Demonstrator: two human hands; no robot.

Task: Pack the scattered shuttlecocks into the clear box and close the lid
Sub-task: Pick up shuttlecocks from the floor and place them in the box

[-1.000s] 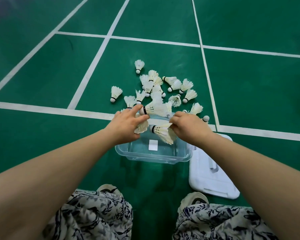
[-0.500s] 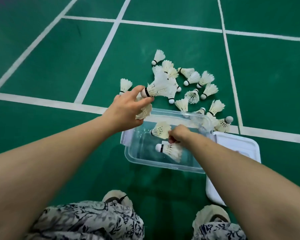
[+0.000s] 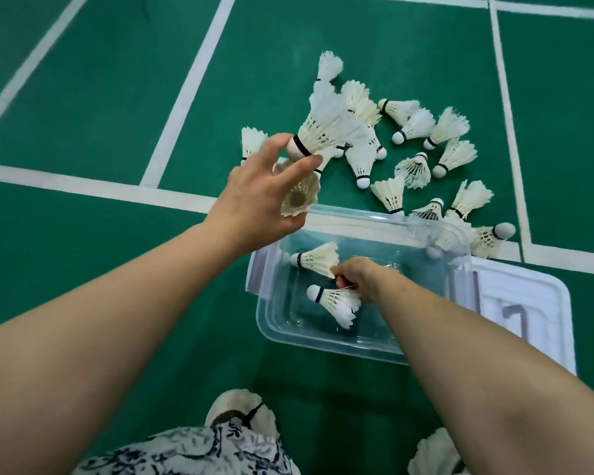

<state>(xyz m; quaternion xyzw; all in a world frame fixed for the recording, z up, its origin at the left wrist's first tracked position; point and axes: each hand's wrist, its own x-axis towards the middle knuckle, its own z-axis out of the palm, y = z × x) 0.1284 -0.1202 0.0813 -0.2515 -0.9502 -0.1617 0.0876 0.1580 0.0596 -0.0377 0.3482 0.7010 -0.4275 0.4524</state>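
Note:
The clear box (image 3: 326, 342) sits open on the green floor in front of me. My right hand (image 3: 359, 274) is down inside it, its fingers pinching the feathers of two shuttlecocks (image 3: 336, 301) that lie on the box bottom. My left hand (image 3: 264, 197) hovers above the box's far left corner and holds two shuttlecocks: one pinched by its cork between thumb and fingers (image 3: 326, 126), one cupped in the palm (image 3: 299, 197). Several white shuttlecocks (image 3: 415, 169) lie scattered just beyond the box. The white lid (image 3: 542, 303) lies flat to the right of the box.
White court lines (image 3: 186, 97) cross the green floor. My two shoes (image 3: 235, 407) and patterned trouser knees are at the bottom edge, close to the box's near side.
My right hand has gone down into the box with its two shuttlecocks, which now lie on the bottom. My left hand has lifted its shuttlecocks up over the box's far left corner.

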